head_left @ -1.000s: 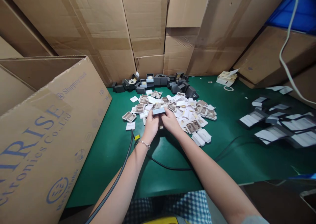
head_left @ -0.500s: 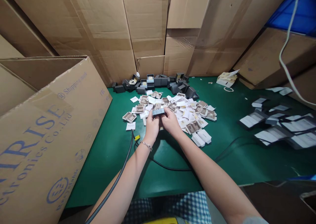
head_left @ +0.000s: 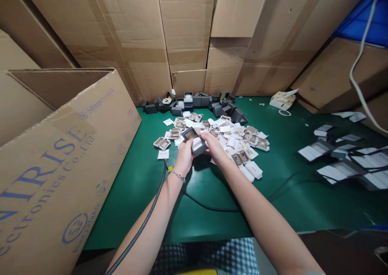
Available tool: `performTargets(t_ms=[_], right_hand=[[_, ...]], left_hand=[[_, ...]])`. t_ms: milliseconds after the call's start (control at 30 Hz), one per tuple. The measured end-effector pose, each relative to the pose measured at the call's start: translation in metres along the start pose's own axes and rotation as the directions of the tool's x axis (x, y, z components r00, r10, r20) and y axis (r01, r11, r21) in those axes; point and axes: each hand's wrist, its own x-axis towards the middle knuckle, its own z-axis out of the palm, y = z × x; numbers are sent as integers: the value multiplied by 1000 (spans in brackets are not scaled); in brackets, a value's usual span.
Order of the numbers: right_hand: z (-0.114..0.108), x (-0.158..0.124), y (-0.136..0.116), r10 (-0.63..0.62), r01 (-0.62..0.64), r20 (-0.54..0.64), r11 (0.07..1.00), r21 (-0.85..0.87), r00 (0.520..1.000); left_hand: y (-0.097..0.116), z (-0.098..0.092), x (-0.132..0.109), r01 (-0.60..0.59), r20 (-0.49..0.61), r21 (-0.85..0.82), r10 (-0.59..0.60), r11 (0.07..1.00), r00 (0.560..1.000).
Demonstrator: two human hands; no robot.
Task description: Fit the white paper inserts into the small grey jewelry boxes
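A small dark grey hinged box (head_left: 198,145) is held over the middle of the table, its lid swung up toward the far left and showing a gold-toned patch inside. My left hand (head_left: 184,156) grips its left side, fingers wrapped under it. On the right, my right hand (head_left: 211,144) pinches the box's other edge. Just beyond both hands spreads a pile of white paper pieces (head_left: 230,135) and grey-brown moulded inserts (head_left: 175,133). What lies in the box's lower half looks pale, and I cannot make out more.
Dark boxes (head_left: 201,101), some opened, line the back against cardboard. A large carton (head_left: 100,154) stands left. Opened boxes with white inserts (head_left: 336,170) lie right. A black cable (head_left: 157,196) crosses my left forearm. A tape roll (head_left: 284,112) sits at the back right.
The box was closed and seen edge-on; now its lid is up and it is tilted toward me. Both hands have shifted around it, and the view has moved slightly.
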Motion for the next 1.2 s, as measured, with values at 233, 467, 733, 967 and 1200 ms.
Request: performTargets(t_ms=[233,467,733,967,1200], right_hand=[[2,1,7,-111,105,47,987,119,993],[4,1,12,-212,212,9,974,-80,977],[-7,8,9,-242,267,-173,953,141,955],[-9,5,6,-295,292,-28,921,260,955],[-13,11,6,-211,229,-89,895,382,973]], left_hand=[[7,-1,-2,-37,-31,-148,33,988,999],[8,-3,-1,-109,19,-128,112,986,994],[7,1,-11,-131,230,52,115,990,966],[8,0,-12,-320,195,272,274,907,942],[9,2,-13,-233,207,198,192,952,959]])
